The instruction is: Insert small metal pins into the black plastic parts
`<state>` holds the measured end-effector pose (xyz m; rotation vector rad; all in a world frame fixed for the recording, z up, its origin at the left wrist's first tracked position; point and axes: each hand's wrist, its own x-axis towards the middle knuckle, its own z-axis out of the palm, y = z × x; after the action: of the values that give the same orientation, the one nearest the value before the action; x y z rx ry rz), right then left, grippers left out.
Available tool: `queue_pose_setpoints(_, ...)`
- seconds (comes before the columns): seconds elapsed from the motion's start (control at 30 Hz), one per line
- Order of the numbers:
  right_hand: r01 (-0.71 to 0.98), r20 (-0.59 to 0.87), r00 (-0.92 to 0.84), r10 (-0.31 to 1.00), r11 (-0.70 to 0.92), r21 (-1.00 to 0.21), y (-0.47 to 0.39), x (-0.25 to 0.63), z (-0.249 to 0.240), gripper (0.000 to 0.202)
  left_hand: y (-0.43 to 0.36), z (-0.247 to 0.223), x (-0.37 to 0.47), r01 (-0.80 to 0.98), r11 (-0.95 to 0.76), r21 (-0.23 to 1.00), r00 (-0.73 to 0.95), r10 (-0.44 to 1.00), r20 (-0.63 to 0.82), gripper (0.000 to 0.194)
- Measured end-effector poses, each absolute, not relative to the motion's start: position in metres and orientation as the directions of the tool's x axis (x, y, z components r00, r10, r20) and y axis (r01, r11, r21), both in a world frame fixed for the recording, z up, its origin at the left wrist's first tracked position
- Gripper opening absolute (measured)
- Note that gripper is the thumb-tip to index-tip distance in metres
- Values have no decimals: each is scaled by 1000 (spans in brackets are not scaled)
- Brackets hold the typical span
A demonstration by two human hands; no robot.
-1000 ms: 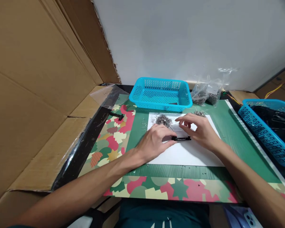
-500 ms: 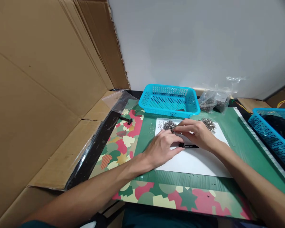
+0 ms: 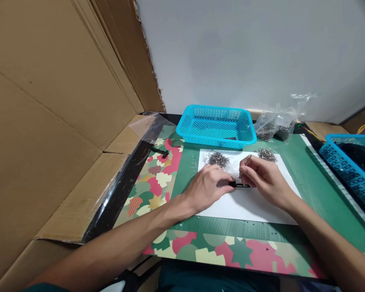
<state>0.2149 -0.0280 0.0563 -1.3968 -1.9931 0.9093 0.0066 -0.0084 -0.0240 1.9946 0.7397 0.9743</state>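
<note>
Right hand (image 3: 266, 180): thumb and forefinger pinched shut on a thin silvery metal pin (image 3: 248, 159), its upper end sticking up past the fingertips. Lower end of the pin is hidden behind the fingers; cannot tell whether it touches the part below.

Left hand (image 3: 207, 187): fingers curled down onto the left end of a small flat black plastic strip (image 3: 241, 185), pressing it against the white paper sheet (image 3: 246, 205). A steadying grip, closed on the strip, not lifting it. The strip lies flat near the middle of the sheet, between the two hands, mostly covered by fingers.

Step in hand, as it looks: fitting one metal pin into the black strip, one hand bracing, the other placing. Next move likely calls for fine alignment of pin tip to its seat, with the left hand keeping the strip from sliding on the smooth paper. The seat itself is too small to see.

Around: two loose heaps of the same silvery metal bits on the far edge of the sheet, the left heap (image 3: 218, 159) just beyond the left hand, the right heap (image 3: 267, 154) beyond the right hand. Sheet rests on a green cutting mat (image 3: 310, 178). Behind it, a turquoise perforated plastic basket (image 3: 216, 126); to its right, clear plastic bags of metal parts (image 3: 275, 126). Second blue basket (image 3: 349, 170) at far right. Brown cardboard wall (image 3: 54, 101) on the left.
</note>
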Motion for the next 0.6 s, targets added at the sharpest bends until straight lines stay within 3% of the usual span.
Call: queue_pose_setpoints(0.6,660,147,-317,937,329,-676,-40,208,43,21,-8,-24,9,209,-589,780,518,744,423,14)
